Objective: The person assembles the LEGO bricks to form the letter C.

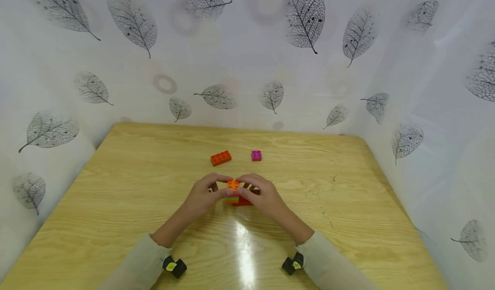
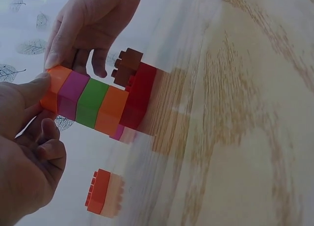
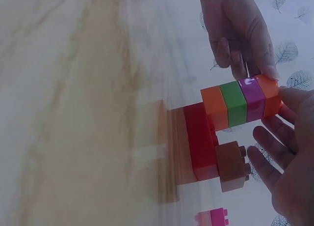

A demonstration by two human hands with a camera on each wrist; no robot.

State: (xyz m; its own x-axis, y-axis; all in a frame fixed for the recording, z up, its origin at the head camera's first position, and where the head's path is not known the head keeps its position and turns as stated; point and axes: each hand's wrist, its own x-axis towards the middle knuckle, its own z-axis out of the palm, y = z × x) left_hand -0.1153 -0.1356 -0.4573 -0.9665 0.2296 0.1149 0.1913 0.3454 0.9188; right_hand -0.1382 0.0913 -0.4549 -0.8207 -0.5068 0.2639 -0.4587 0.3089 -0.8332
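A column of toy building bricks rises from one end of a long red brick (image 3: pixel 200 142) on the table. From the bottom it runs orange (image 3: pixel 214 108), green (image 3: pixel 233 104), purple (image 3: pixel 251 99), then a top orange brick (image 1: pixel 233 185). On the red brick's other end sits a brown brick (image 3: pixel 231 166), studs up. My left hand (image 1: pixel 203 195) pinches the top orange brick from the left with thumb and forefinger. From the right, my right hand (image 1: pixel 267 195) pinches that same brick, its other fingers spread above the brown one.
Beyond the hands, an orange-red brick (image 1: pixel 221 158) with several studs lies on the wooden table (image 1: pixel 154 161). To its right is a small pink brick (image 1: pixel 256 155). A white leaf-print sheet (image 1: pixel 247 66) hangs behind the table's far edge.
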